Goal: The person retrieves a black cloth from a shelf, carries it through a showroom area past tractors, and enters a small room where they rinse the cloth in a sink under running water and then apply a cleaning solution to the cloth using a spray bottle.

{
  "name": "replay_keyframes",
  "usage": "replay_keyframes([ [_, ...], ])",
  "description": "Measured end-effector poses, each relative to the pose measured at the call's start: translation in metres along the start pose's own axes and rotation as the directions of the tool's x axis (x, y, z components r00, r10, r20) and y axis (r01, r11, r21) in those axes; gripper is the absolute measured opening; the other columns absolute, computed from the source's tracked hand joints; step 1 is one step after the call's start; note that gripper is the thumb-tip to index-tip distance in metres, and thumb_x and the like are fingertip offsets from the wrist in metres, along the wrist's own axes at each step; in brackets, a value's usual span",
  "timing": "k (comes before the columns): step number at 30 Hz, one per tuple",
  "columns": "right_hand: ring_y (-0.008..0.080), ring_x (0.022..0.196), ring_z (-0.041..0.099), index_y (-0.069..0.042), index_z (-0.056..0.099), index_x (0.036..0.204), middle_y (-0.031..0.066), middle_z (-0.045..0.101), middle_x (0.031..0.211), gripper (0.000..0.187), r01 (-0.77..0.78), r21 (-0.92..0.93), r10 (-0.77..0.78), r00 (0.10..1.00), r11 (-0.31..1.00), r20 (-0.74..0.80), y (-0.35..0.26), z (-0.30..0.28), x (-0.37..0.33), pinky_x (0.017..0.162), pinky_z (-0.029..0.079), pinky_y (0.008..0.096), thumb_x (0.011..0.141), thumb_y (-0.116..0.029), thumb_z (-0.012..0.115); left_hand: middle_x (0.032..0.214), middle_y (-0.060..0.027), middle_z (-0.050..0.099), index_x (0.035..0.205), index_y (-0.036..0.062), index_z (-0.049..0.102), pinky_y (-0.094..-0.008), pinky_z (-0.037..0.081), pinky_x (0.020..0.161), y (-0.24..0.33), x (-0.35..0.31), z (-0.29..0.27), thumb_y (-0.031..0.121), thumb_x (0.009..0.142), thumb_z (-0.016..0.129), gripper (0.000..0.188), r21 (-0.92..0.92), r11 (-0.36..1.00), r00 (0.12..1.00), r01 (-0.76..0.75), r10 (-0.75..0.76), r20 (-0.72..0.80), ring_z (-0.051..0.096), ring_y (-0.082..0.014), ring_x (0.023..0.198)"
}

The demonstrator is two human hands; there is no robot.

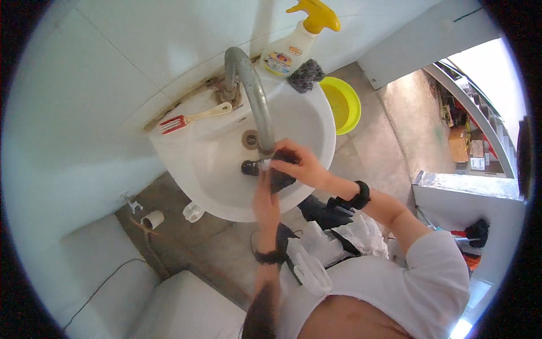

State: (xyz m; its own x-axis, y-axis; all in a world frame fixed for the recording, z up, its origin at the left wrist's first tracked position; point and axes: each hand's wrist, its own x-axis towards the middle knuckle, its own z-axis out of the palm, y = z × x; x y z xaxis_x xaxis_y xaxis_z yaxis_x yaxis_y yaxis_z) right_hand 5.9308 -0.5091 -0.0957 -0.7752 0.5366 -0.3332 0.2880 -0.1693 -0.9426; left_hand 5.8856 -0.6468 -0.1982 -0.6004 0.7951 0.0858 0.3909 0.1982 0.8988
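Over the white washbasin [212, 186], just below the mouth of the curved grey metal tap [257, 96], both my hands are together on a dark, rough-looking thing [283, 176] whose kind I cannot make out. My right hand [302, 166] is closed round it from above, fingers curled. My left hand [265, 198] presses against its left side with the fingers pointing up. A short black end with a pale band [250, 168] sticks out to the left of my fingers, near the drain [250, 139]. Whether it belongs to the dark thing is hidden by my hands.
A red-bristled brush [195, 117] with a pale handle lies on the basin's back left ledge. A spray bottle [288, 53] with a yellow trigger and a grey scouring pad [306, 75] stand at back right. A yellow-green basin [344, 104] sits on the floor beyond.
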Motion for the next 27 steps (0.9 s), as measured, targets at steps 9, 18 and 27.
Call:
replay_keyframes([
  [9, 0.0066, 0.077, 0.050, -0.004, 0.051, 0.091, -0.0009, 0.053, 0.082, 0.017, 0.105, 0.064, -0.093, 0.981, 0.992, -0.168, 0.015, -0.017, 0.003, 0.070, 0.042, 0.0215, 0.079, -0.010, 0.061, 0.102, -0.0171, 0.057, 0.102, 0.0010, 0.055, -0.0370, 0.043, 0.077, 0.017, -0.001, -0.017, 0.003, 0.077, 0.046, 0.027, -0.037, 0.999, 0.999, 0.038, -0.038, 0.018, 0.057, -0.0339, 0.086],
  [18, 0.0101, 0.067, 0.049, -0.008, 0.050, 0.099, 0.0062, 0.047, 0.070, 0.039, 0.209, -0.460, 0.005, 0.906, 0.863, 0.423, -0.017, -0.055, 0.016, 0.058, 0.038, 0.0249, 0.067, -0.016, 0.071, 0.087, -0.0146, 0.059, 0.096, -0.0025, 0.055, -0.0326, 0.043, 0.074, -0.011, 0.011, -0.053, 0.005, 0.081, 0.047, 0.018, -0.057, 0.967, 0.942, 0.247, -0.253, -0.222, 0.055, -0.0255, 0.078],
  [27, 0.0307, 0.080, 0.054, -0.008, 0.052, 0.096, 0.0106, 0.050, 0.087, 0.027, 0.444, -0.845, -0.014, 0.887, 0.299, 0.462, -0.042, -0.093, 0.036, 0.067, 0.044, 0.0404, 0.071, -0.014, 0.060, 0.072, -0.0084, 0.058, 0.085, 0.0067, 0.059, -0.0353, 0.042, 0.056, 0.010, 0.065, -0.136, 0.016, 0.073, 0.062, 0.015, 0.495, 0.858, 0.990, -0.140, 0.136, 0.044, 0.053, -0.0275, 0.065],
])
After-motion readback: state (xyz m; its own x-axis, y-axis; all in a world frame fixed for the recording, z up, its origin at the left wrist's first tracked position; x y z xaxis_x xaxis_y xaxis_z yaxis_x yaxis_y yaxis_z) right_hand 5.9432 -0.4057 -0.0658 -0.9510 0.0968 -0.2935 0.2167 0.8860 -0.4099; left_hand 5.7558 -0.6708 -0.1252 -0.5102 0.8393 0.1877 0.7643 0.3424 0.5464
